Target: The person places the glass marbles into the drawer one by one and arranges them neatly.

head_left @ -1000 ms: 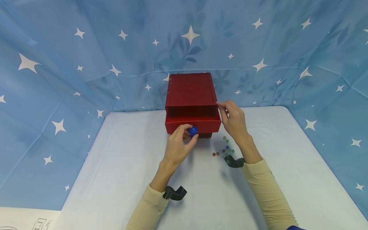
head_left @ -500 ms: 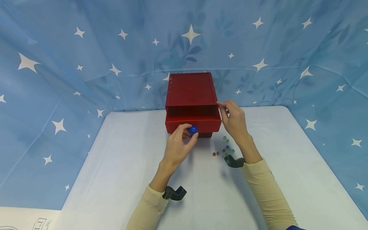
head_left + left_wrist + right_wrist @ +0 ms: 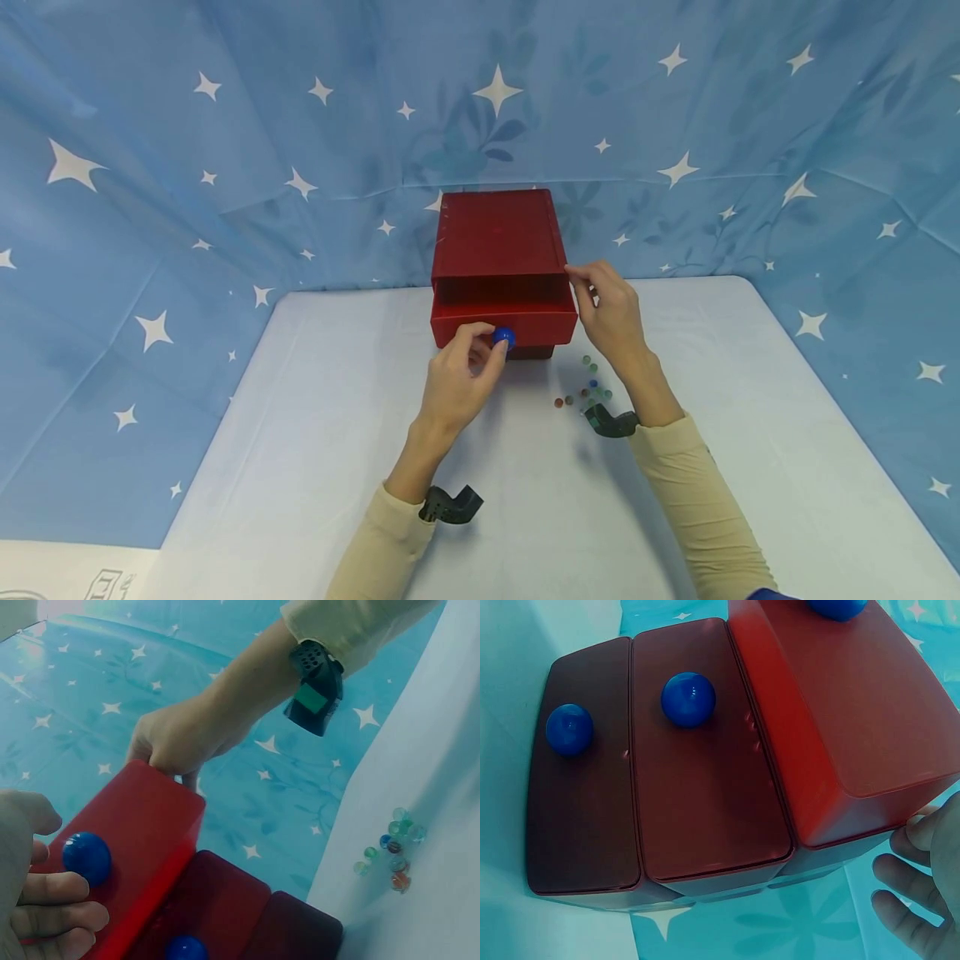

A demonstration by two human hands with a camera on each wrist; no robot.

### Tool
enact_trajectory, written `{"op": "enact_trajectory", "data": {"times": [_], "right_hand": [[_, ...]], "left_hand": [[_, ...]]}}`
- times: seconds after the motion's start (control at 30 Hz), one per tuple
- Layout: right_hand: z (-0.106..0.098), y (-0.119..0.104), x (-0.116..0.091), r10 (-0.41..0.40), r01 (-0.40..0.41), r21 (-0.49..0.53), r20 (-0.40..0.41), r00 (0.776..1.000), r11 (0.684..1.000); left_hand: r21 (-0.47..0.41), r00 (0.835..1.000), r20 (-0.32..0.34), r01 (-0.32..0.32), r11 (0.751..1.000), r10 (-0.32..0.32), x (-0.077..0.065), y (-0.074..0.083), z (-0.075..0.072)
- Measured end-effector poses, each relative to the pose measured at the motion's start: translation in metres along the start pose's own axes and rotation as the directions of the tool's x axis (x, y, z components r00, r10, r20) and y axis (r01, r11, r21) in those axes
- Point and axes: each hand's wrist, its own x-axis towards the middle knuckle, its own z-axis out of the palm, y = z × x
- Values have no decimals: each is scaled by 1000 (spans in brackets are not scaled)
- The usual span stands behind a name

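Observation:
A small red chest of drawers (image 3: pixel 498 233) stands at the back of the table, with its top drawer (image 3: pixel 543 330) pulled out. My left hand (image 3: pixel 453 383) is at that drawer's round blue knob (image 3: pixel 86 859). Thumb and fingers lie loosely around the knob, and the left wrist view shows them spread beside it, not squeezing it. With its fingertips my right hand (image 3: pixel 611 317) touches the chest's right side, by the upper front corner. In the right wrist view the two lower drawers, each with a blue knob (image 3: pixel 688 699), are closed.
Several glass marbles (image 3: pixel 592 392) in green, blue and reddish brown lie on the white table (image 3: pixel 322 433), in front of the chest and to the right, below my right wrist. A blue star-patterned cloth (image 3: pixel 330 125) hangs behind the table.
My left hand has shifted slightly left, its fingers loosening from the blue knob. The right hand and the pulled-out drawer have stayed in place.

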Motion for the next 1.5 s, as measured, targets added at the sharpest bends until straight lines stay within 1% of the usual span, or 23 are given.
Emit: {"op": "enact_trajectory", "data": {"times": [0.27,0.57,0.67,0.87,1.0,1.07,1.13,1.2,1.3,1.4,1.5], "right_hand": [[0,-1,0,-4,4,-2,3,1000,1000],[-1,0,0,1,-1,6,4,1000,1000],[-1,0,0,0,0,6,3,1000,1000],[0,0,0,-5,5,9,-1,1000,1000],[0,0,-1,-7,7,9,-3,1000,1000],[0,1,0,-7,7,7,-4,1000,1000],[0,1,0,-7,7,5,-5,1000,1000],[0,1,-1,-4,4,3,-5,1000,1000],[0,1,-1,1,-1,-1,-1,1000,1000],[-1,0,-2,5,-5,-3,5,1000,1000],[-2,0,-2,6,-6,-2,8,1000,1000]], "left_hand": [[32,994,-76,-75,997,77,8,-1,-11],[45,982,-156,-102,994,108,17,-3,-23],[48,975,-192,-108,993,115,20,-4,-27],[86,956,-259,-117,989,135,28,-9,-35],[80,936,-319,-132,988,151,33,-13,-39],[77,928,-339,-136,988,154,35,-15,-41],[69,925,-352,-131,989,147,37,-17,-43],[67,926,-355,-113,991,130,39,-20,-45],[39,927,-368,-66,997,76,41,-25,-47],[5,928,-373,-7,1000,8,42,-29,-48],[-19,934,-353,44,999,-47,41,-32,-48]]}}
